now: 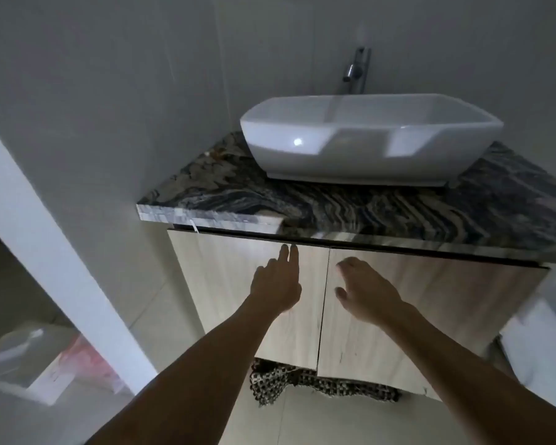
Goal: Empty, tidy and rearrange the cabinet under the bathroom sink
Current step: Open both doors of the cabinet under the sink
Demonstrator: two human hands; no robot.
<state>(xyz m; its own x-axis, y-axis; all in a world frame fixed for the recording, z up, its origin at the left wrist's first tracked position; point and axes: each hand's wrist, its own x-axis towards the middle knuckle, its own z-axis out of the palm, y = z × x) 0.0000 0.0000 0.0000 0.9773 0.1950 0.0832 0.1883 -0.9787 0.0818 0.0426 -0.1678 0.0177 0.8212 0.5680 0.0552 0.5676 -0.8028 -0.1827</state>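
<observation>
My left hand (275,284), fingers (289,255) straight, reaches toward twelve o'clock at the pale wood-grain left cabinet door (238,284), nearer its top edge. My right hand (363,290), fingers loosely spread and empty, hovers before the matching right door (430,316).

Glossy ceramic sink (302,136), veined stone countertop (334,203)

You face plain grey walls (109,91) in dim light, with a white rectangular ceramic basin (366,136) sitting on a dark veined stone tabletop (382,207) and a chrome tap (357,72) standing behind it. At your left a white door frame (45,236) slants across, and below you pale floor tiles (334,422) carry a crumpled black-and-white checked mat (318,383).
</observation>
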